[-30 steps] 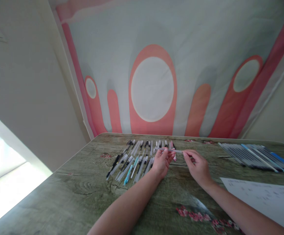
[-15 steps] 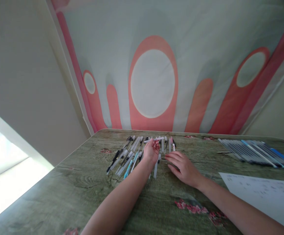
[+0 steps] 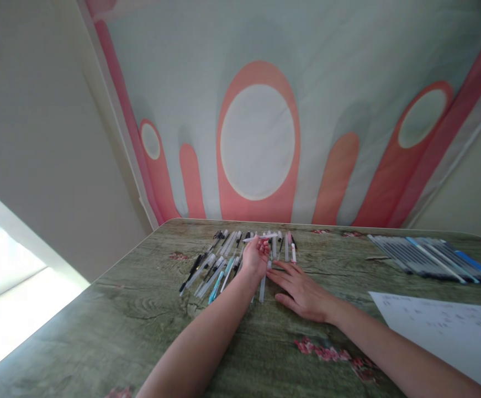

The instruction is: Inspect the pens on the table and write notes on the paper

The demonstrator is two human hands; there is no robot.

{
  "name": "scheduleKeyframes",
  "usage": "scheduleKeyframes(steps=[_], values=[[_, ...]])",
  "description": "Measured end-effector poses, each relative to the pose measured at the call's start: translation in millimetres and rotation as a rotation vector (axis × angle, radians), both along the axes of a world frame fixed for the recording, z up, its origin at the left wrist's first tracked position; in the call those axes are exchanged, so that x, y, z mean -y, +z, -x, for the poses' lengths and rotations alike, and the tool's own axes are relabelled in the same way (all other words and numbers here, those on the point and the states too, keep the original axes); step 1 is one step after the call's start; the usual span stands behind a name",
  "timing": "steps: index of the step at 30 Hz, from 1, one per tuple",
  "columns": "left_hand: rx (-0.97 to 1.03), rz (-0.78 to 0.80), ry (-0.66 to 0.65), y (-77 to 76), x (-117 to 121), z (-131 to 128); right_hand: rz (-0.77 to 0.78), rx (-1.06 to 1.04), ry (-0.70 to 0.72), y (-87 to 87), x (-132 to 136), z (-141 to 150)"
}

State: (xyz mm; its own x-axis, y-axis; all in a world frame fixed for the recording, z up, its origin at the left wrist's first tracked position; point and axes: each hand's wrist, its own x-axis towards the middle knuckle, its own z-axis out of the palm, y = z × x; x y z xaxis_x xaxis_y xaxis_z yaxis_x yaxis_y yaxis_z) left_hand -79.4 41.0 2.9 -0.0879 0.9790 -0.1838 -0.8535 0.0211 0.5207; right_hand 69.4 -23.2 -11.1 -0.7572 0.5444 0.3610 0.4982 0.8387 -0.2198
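Our right hand (image 3: 303, 293) has left the slender whitish plastic pen (image 3: 267, 236); now only our left hand (image 3: 255, 257) pinches it, above the greenish wood-patterned bench (image 3: 111, 331). The right, loosely spread and seemingly empty, is beside a translucent-barrelled pen (image 3: 262, 290).

Pens (image 3: 218, 283) lie left of the paper (image 3: 447, 334).

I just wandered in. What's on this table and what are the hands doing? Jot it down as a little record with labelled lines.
Left hand: holds a pale pen crosswise
Right hand: fingers spread beside a clear pen; contact unclear
Middle: loose pens in two rough rows, a turquoise pen among them
Far right: slim grey and blue sticks side by side
Near right: a white sheet with small marks
Table: wood-patterned, with pink blossoms
Behind: backdrop with pink arches
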Motion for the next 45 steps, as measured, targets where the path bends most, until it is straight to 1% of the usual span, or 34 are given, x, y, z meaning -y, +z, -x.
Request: scheduleKeyframes(steps=[10, 21, 28, 39, 45], values=[[-0.015, 0.004, -0.004, -4.8, 0, -2, -0.051, -0.016, 0.023, 2.7, 4, 0], [-0.026, 0.008, -0.008, -7.5, -1, -3, -0.026, -0.031, 0.055, 7.5, 7, 0], [-0.035, 0.004, -0.007, -5.3, 2, -5, -0.022, -0.036, 0.067, 11.1, 9, 0], [-0.062, -0.025, -0.017, -10.8, 3, -8, -0.05, -0.047, 0.075, 11.0, 10, 1], [-0.084, -0.049, -0.017, -14.1, 3, -10, -0.106, -0.037, 0.072, 7.4, 9, 2]])
